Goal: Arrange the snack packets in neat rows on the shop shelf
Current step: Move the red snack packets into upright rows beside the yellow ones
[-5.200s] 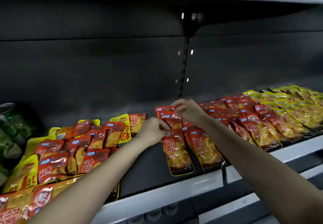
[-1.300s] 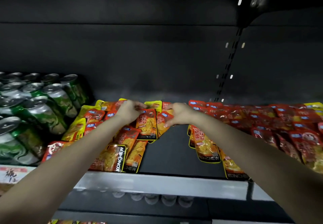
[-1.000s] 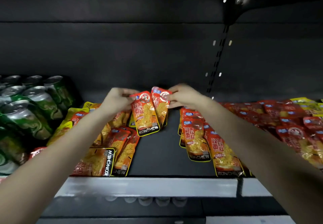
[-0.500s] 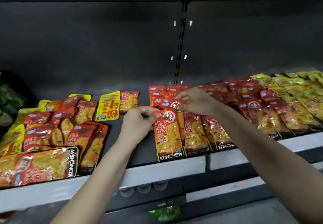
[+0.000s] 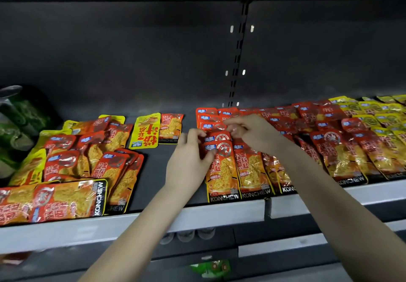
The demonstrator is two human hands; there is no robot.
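- Head view: we see two bare arms reaching onto a dark shelf (image 5: 162, 178) with a grey front lip.
- We find the left hand (image 5: 189, 160) at the upper left corner of the front packet (image 5: 223, 171). This red and orange packet lies flat with its bottom edge at the lip. The fingers are curled round its left edge and the thumb presses on its top face.
- We find the right hand (image 5: 252, 132) just behind, its fingers curled. Thumb and forefinger pinch the top edge of the second packet (image 5: 220, 137), which lies partly under the front packet.
- Both packets sit at the left end of the red rows (image 5: 329, 147), where packets overlap from the lip back towards the wall.
- Beyond these, at the far right, we note the yellow rows (image 5: 384, 119).
- A strip of dark shelf floor separates the hands from the loose pile (image 5: 87, 160), whose packets lie at mixed angles, one of them sideways at the lip.
- At the back of that strip lies a yellow packet (image 5: 145, 131), touching a small orange packet (image 5: 170, 127).
- Green cans (image 5: 17, 123) stand at the far left, blurred.
- A slotted post (image 5: 238, 50) runs up the back wall.
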